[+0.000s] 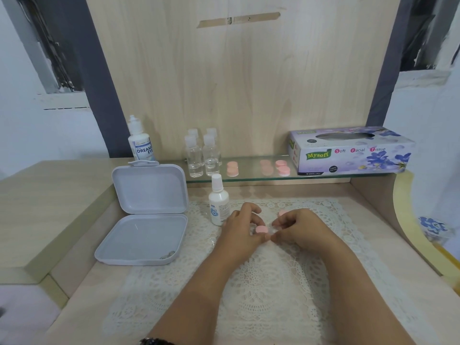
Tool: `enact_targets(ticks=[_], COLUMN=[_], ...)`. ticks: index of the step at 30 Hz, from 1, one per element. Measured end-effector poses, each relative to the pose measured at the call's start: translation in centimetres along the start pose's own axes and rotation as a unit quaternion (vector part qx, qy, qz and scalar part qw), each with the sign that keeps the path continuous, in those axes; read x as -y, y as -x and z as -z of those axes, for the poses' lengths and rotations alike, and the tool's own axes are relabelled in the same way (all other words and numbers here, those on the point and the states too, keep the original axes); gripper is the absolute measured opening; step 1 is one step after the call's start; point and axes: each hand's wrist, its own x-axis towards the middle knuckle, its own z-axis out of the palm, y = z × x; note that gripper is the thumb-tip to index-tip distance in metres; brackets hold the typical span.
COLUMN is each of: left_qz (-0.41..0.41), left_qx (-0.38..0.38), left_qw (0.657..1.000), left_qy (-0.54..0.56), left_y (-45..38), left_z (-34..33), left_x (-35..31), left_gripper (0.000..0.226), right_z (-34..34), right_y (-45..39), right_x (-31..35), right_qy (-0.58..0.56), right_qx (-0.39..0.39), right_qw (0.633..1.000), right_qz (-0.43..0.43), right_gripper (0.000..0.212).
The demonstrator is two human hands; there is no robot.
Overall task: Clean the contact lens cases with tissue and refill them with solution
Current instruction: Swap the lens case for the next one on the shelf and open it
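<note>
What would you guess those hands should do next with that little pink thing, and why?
Probably finish unscrewing the pink lens case. The left hand pinches it over the lace mat while the right hand works beside it, and no tissue is out of the tissue box yet, so wiping likely comes after opening.

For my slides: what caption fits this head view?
Both hands, left hand and right hand, handle a pink lens case over a lace mat.
</note>
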Motion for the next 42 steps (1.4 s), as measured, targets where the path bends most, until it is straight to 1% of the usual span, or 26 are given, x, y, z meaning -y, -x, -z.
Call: enact_targets(ticks=[4,10,17,19,20,21,23,24,25,27,28,30,33,35,37,39,40,42], left_qz=[-0.001,0.004,0.009,0.012,0.012,0.012,0.012,0.013,0.013,0.017,0.018,0.016,0.015,0.018,0.021,0.018,0.015,0.012], left_qx=[0.01,-0.009,-0.003,-0.009,-0.011,-0.013,-0.013,-0.013,-0.012,-0.009,-0.007,-0.006,-0.006,-0.006,-0.006,-0.006,-0.006,-0.007], left_qw=[1.0,1.0,1.0,1.0,1.0,1.0,1.0,1.0,1.0,1.0,1.0,1.0,1.0,1.0,0.999,0.999,0.999,0.999], left_qy=[0.001,0.0,0.004,0.007,0.008,0.008,0.008,0.007,0.005,0.002,0.003,0.008,0.004,-0.013,-0.029,-0.032,-0.032,-0.034], left_y=[0.0,0.0,-0.2,-0.2,-0.1,-0.1,-0.1,-0.1,-0.1,-0.2,-0.2,-0.1,0.0,0.1,0.1,0.1,0.2,0.2], left_z=[0.1,0.1,0.0,0.0,0.0,0.1,0.1,0.1,0.1,0.1,0.1,0.2,0.3,0.4,0.4,0.5,0.6,0.6], left_x=[0.0,0.0,0.2,0.2,0.2,0.2,0.2,0.2,0.2,0.3,0.3,0.2,0.1,0.1,0.1,0.0,-0.1,-0.1], left_gripper=[0.052,0.051,0.047,0.048,0.047,0.047,0.046,0.045,0.045,0.044,0.044,0.043,0.036,0.028,0.024,0.022,0.022,0.022], right_z=[0.0,-0.1,-0.1,0.2,0.4,0.6,0.7,0.6,0.3,-0.5,-0.8,-1.1,-1.3,-1.1,-0.5,0.0,0.1,0.2], right_y=[0.0,0.0,-0.1,-0.1,-0.3,-0.5,-1.0,-1.2,-1.5,-1.9,-2.1,-2.3,-2.2,-2.0,-1.6,-0.9,-0.6,-0.1], right_x=[-0.1,-0.1,-0.3,-0.5,-0.8,-1.0,-1.6,-1.7,-1.8,-2.0,-2.0,-1.8,-1.7,-1.7,-1.6,-1.1,-0.9,-0.5], right_qy=[-0.004,0.003,-0.005,-0.044,-0.073,-0.097,-0.102,-0.086,-0.051,0.058,0.106,0.163,0.187,0.162,0.067,-0.035,-0.052,-0.047], right_qx=[-0.001,-0.005,0.004,0.001,-0.018,-0.054,-0.14,-0.165,-0.176,-0.173,-0.173,-0.179,-0.175,-0.171,-0.16,-0.134,-0.119,-0.078], right_qw=[1.0,1.0,1.0,0.999,0.997,0.994,0.985,0.982,0.983,0.983,0.979,0.97,0.967,0.972,0.985,0.99,0.99,0.993], right_qz=[0.002,0.002,0.007,0.009,0.009,0.009,-0.001,-0.007,-0.009,-0.006,-0.003,0.003,0.002,0.002,0.009,0.033,0.048,0.074], right_gripper=[0.022,0.021,0.025,0.025,0.023,0.02,0.012,0.015,0.023,0.038,0.04,0.035,0.026,0.025,0.022,0.017,0.015,0.013])
